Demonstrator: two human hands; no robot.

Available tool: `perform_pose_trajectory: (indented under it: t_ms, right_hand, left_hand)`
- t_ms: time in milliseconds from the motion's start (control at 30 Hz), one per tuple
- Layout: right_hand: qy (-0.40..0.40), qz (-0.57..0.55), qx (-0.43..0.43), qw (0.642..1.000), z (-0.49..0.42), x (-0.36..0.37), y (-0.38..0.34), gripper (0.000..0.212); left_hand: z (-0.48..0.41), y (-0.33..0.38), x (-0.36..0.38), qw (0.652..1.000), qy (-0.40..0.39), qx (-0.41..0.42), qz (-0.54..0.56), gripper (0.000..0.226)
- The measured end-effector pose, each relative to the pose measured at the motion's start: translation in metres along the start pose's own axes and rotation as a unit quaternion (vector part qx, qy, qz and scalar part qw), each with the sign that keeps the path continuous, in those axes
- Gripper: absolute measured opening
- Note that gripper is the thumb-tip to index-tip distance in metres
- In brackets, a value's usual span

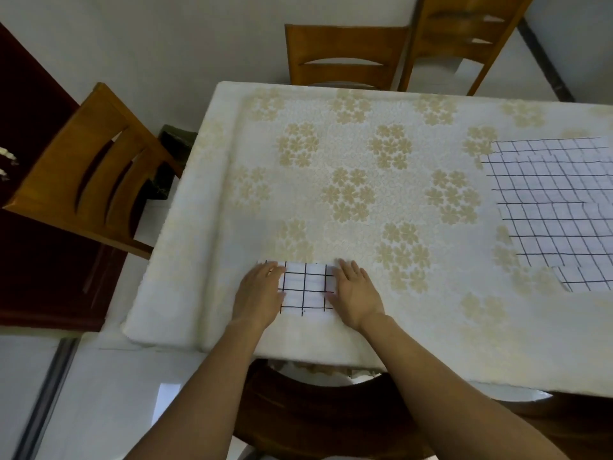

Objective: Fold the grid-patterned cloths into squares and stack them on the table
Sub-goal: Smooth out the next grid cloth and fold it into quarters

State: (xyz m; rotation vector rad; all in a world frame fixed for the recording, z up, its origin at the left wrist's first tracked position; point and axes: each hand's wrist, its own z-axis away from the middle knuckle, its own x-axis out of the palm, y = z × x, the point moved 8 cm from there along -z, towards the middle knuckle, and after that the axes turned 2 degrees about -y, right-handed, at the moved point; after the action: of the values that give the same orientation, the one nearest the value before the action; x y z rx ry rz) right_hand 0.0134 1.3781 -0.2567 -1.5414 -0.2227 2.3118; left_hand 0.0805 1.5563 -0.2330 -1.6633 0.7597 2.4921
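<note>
A small folded white cloth with a black grid (pixel 305 287) lies flat near the table's front edge. My left hand (pixel 260 290) rests palm down on its left side, fingers together and flat. My right hand (pixel 355 290) presses flat on its right side, fingers slightly spread. Neither hand grips the cloth. At the right of the table lie spread, overlapping grid-patterned cloths (pixel 557 207), unfolded and running out of view to the right.
The table (pixel 348 144) wears a cream cloth with beige flower clusters. Wooden chairs stand at the left (pixel 86 174), at the far side (pixel 345 54) and far right (pixel 464 34). A dark chair back (pixel 315 413) sits below the front edge.
</note>
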Motion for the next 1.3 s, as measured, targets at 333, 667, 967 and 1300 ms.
perform_pose_trajectory:
  t_ms: [333, 667, 967, 1300]
  right_hand:
    - [0.061, 0.013, -0.046, 0.997, 0.064, -0.098, 0.068, 0.05]
    - [0.153, 0.038, -0.01, 0.988, 0.195, -0.142, 0.148, 0.048]
    - [0.231, 0.067, 0.056, 0.969, 0.344, -0.161, 0.21, 0.045]
    - [0.304, 0.006, 0.055, 0.951, 0.442, -0.183, 0.32, 0.044]
  left_hand:
    - [0.043, 0.126, -0.025, 0.995, 0.017, -0.022, -0.091, 0.038]
    - [0.11, 0.258, -0.013, 0.992, 0.046, 0.035, -0.108, 0.04]
    - [0.186, 0.371, 0.026, 0.989, 0.056, 0.126, -0.055, 0.044]
    - [0.236, 0.503, 0.057, 0.981, 0.08, 0.165, -0.07, 0.041]
